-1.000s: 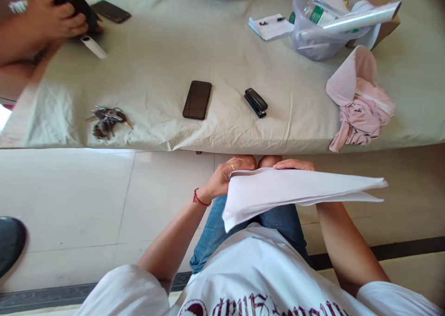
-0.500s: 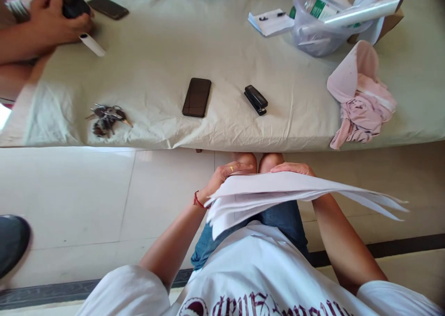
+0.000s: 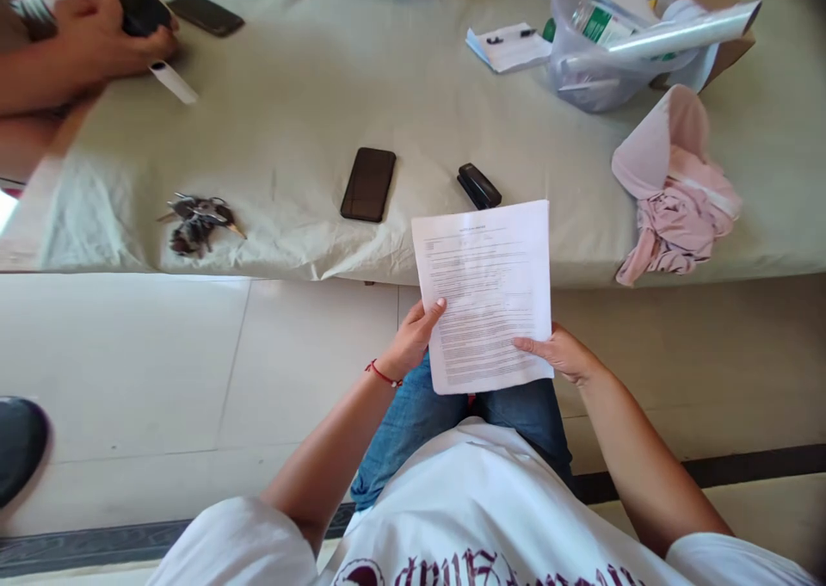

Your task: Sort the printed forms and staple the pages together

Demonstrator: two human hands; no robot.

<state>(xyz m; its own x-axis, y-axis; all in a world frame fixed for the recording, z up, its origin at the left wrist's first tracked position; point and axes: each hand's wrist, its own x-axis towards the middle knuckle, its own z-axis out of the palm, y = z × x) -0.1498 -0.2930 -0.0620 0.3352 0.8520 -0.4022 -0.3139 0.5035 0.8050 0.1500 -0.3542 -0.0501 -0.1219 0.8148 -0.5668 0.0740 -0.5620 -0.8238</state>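
The person holds a printed sheet of paper [image 3: 485,293] upright over the lap, the left hand [image 3: 413,341] gripping its left edge and the right hand [image 3: 560,354] its lower right edge. Its top overlaps the cloth-covered counter [image 3: 310,95], just below a black stapler [image 3: 478,186]. A dark phone [image 3: 368,183] lies left of the stapler, and a bunch of keys [image 3: 197,223] farther left. A pink garment [image 3: 674,199] sits at the right, below a clear plastic tub [image 3: 594,74]. At the far left corner, another person's hand [image 3: 103,40] holds a black object.

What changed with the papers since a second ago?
The papers, earlier held flat and edge-on over the lap, are now tipped upright, printed face showing. Left hand and right hand still grip the lower edges. Phone, stapler and keys unmoved.
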